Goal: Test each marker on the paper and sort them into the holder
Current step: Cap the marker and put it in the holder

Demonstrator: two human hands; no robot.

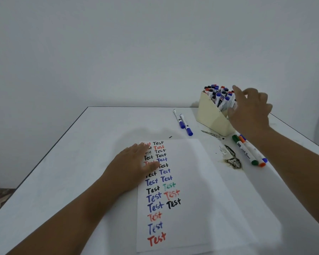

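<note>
Cream-coloured holder (210, 116) packed with markers sits just ahead of the reaching right hand (250, 109).

Fingers of that hand are spread and loosely bent at the holder's open top, touching or nearly touching the upright markers in it (218, 95); whether they grip one cannot be told, as the hand is blurred. Below its wrist, close by, lie three loose markers (248, 150) with green, orange and blue caps, long axes running from the holder's foot toward the person. Two blue markers (183, 123) lie side by side off toward the left hand's side, still nearer the right. Judging from this, the three by the wrist are the easiest next pick. The left hand (136, 162) lies flat, fingers straight, pressing the upper left of the paper (188, 208), which is covered with "Test" marks.
</note>
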